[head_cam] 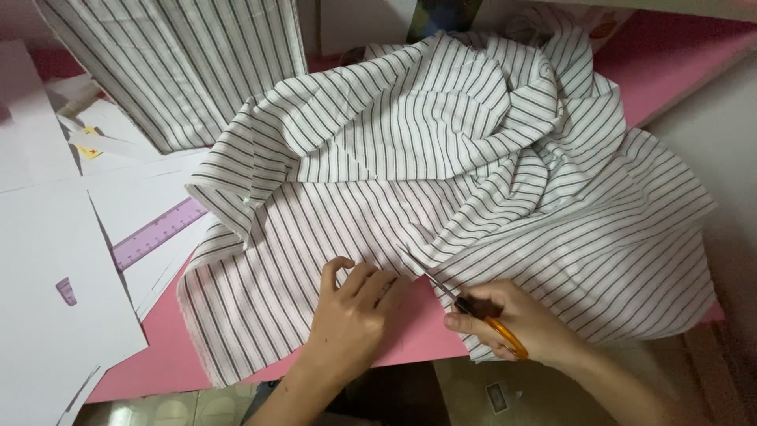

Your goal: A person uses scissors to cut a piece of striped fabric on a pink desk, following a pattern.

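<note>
Cut just started: R hand (516, 319) grips orange-handled scissors (481, 314), blades entering the striped fabric (441, 166) edge just beside L hand (351, 312), which lies flat, fingers spread, pinning the cloth. Only a short notch looks done; most fabric beyond both hands is bunched, uncut. Purple ruler (158, 233) and paper sheets (55, 268) sit well left of L hand.

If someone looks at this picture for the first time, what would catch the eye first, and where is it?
The big crumpled white fabric with dark stripes fills the middle and right of the pink table. At its lower edge, the right hand holds orange-handled scissors with the blades at the cloth, while the left hand presses the fabric flat beside them. On the left lie white paper sheets and a purple ruler.
</note>
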